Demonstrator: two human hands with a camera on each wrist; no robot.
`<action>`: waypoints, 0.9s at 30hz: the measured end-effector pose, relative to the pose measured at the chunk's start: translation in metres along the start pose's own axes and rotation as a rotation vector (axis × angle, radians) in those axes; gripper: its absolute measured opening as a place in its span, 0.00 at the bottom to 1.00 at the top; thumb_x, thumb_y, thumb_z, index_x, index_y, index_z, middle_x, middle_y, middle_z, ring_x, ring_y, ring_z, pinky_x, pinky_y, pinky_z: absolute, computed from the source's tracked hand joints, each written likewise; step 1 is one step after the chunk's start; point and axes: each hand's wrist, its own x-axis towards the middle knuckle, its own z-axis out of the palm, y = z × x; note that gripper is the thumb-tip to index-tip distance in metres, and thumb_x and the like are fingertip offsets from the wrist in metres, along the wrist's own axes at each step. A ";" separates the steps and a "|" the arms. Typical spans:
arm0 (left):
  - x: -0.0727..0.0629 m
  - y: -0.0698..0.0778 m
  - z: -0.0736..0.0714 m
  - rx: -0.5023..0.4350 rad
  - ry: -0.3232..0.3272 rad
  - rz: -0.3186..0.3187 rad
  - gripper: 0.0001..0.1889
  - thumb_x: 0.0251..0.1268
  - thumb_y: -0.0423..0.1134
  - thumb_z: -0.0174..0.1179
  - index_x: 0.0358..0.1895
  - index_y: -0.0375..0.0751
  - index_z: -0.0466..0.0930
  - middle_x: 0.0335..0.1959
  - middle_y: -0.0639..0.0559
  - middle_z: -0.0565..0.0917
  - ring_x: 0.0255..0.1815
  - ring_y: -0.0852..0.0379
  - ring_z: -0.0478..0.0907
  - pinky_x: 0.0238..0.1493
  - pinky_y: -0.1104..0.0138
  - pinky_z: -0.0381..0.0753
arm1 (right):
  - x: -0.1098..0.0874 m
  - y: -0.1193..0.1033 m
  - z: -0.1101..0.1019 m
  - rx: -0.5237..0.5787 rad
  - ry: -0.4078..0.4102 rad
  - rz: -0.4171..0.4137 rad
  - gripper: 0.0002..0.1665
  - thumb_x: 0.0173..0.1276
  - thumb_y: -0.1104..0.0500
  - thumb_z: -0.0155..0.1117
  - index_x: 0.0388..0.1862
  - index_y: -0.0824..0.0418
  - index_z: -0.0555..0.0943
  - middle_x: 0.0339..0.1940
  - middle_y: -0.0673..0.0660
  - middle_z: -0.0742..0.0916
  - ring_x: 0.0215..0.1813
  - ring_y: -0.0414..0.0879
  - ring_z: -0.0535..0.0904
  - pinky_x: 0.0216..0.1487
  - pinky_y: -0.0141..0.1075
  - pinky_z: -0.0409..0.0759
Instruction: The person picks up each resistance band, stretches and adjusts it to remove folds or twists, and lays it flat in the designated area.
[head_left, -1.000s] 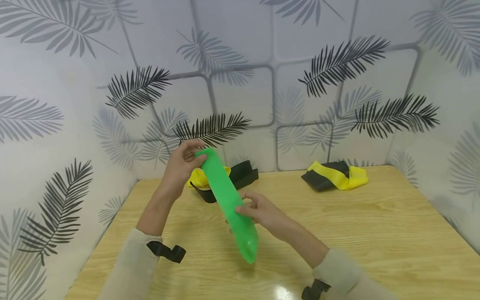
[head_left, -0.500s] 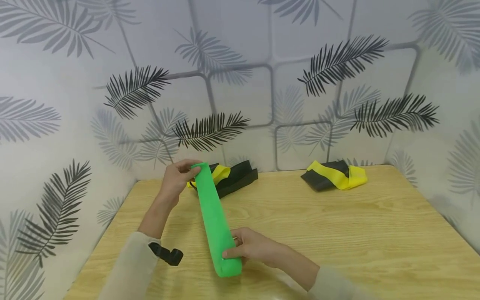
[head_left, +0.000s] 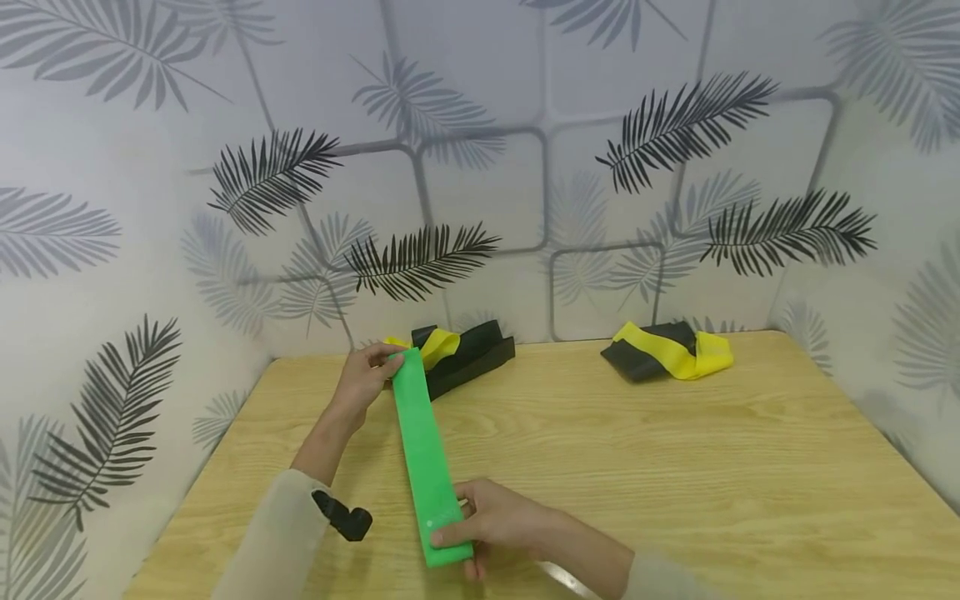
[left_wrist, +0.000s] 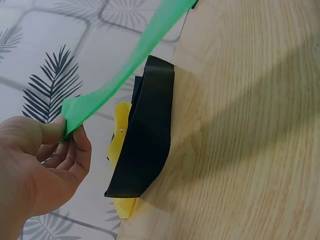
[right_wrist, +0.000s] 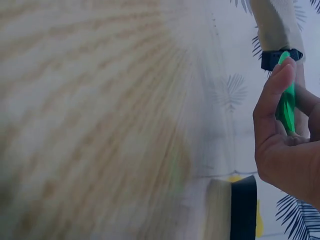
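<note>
A flat green resistance band (head_left: 422, 442) stretches lengthwise between both hands above the table, its far end higher in the head view. The left hand (head_left: 364, 379) pinches that far end between thumb and fingers, plain also in the left wrist view, where the band (left_wrist: 115, 82) runs up from the fingertips. At the near end, the right hand (head_left: 498, 518) grips the band with its thumb lying on top and fingers beneath. In the right wrist view, the right hand (right_wrist: 280, 125) hides most of the green band (right_wrist: 287, 107).
Behind the left hand lies a bundle of black and yellow bands (head_left: 468, 354) at the table's back edge. A second black and yellow bundle (head_left: 667, 350) rests farther right. The wooden table (head_left: 675, 467) meets a leaf-patterned wall (head_left: 487, 200).
The right hand has moved down and left toward the near edge, and the left hand has come lower. The green band, tilted and rounded at its near end before, is now flat and straight.
</note>
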 end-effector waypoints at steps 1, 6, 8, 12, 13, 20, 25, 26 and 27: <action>0.000 0.000 0.000 0.002 0.001 -0.003 0.17 0.81 0.36 0.56 0.65 0.30 0.78 0.51 0.42 0.81 0.40 0.59 0.80 0.47 0.66 0.84 | 0.000 0.001 0.002 -0.004 -0.007 -0.009 0.08 0.75 0.63 0.67 0.49 0.63 0.80 0.27 0.57 0.89 0.16 0.40 0.81 0.20 0.31 0.80; -0.001 -0.001 0.001 0.017 -0.009 -0.024 0.18 0.82 0.37 0.56 0.65 0.30 0.78 0.55 0.39 0.82 0.41 0.59 0.82 0.46 0.66 0.84 | -0.003 0.002 0.011 0.031 -0.093 -0.065 0.07 0.83 0.59 0.55 0.41 0.59 0.72 0.32 0.55 0.89 0.21 0.41 0.84 0.22 0.31 0.81; -0.002 -0.003 0.002 0.024 -0.020 -0.036 0.19 0.81 0.38 0.57 0.66 0.30 0.78 0.57 0.38 0.82 0.41 0.58 0.82 0.47 0.65 0.84 | -0.004 0.002 0.015 0.054 -0.109 -0.068 0.10 0.84 0.60 0.52 0.38 0.58 0.68 0.35 0.58 0.90 0.25 0.42 0.86 0.24 0.31 0.83; -0.004 -0.008 0.002 0.046 -0.041 -0.061 0.19 0.80 0.38 0.59 0.65 0.30 0.79 0.55 0.39 0.83 0.40 0.57 0.82 0.47 0.63 0.85 | -0.004 0.004 0.023 0.041 -0.085 -0.026 0.08 0.82 0.62 0.54 0.38 0.62 0.72 0.41 0.67 0.91 0.27 0.40 0.86 0.27 0.29 0.83; -0.004 -0.010 0.002 0.055 -0.047 -0.066 0.18 0.80 0.38 0.59 0.64 0.30 0.79 0.53 0.40 0.84 0.40 0.57 0.82 0.47 0.62 0.85 | -0.004 0.005 0.025 0.032 -0.076 -0.011 0.09 0.81 0.62 0.56 0.38 0.66 0.74 0.41 0.66 0.92 0.27 0.39 0.86 0.27 0.28 0.82; -0.005 -0.022 0.002 0.152 -0.169 -0.034 0.12 0.77 0.36 0.61 0.54 0.32 0.85 0.48 0.44 0.86 0.39 0.56 0.81 0.47 0.56 0.86 | -0.003 0.010 0.039 0.019 -0.091 0.040 0.15 0.75 0.64 0.62 0.35 0.79 0.79 0.19 0.43 0.82 0.19 0.31 0.71 0.23 0.25 0.70; -0.006 -0.032 0.005 0.218 -0.264 0.007 0.09 0.75 0.34 0.64 0.50 0.32 0.85 0.43 0.42 0.85 0.35 0.54 0.81 0.41 0.56 0.86 | -0.003 0.014 0.045 0.007 -0.077 0.103 0.21 0.75 0.61 0.62 0.34 0.82 0.80 0.14 0.42 0.78 0.15 0.30 0.66 0.18 0.22 0.64; -0.005 -0.034 0.005 0.240 -0.263 0.009 0.08 0.74 0.33 0.64 0.49 0.32 0.85 0.41 0.43 0.85 0.35 0.54 0.80 0.40 0.57 0.86 | -0.002 0.016 0.046 -0.004 -0.066 0.122 0.21 0.75 0.61 0.62 0.37 0.84 0.80 0.15 0.42 0.79 0.15 0.30 0.67 0.18 0.21 0.65; -0.005 -0.037 0.006 0.267 -0.258 0.013 0.07 0.74 0.33 0.64 0.48 0.33 0.86 0.40 0.44 0.84 0.35 0.54 0.79 0.39 0.58 0.85 | -0.002 0.017 0.048 -0.019 -0.051 0.138 0.21 0.74 0.62 0.62 0.41 0.85 0.81 0.15 0.43 0.80 0.16 0.31 0.68 0.18 0.21 0.66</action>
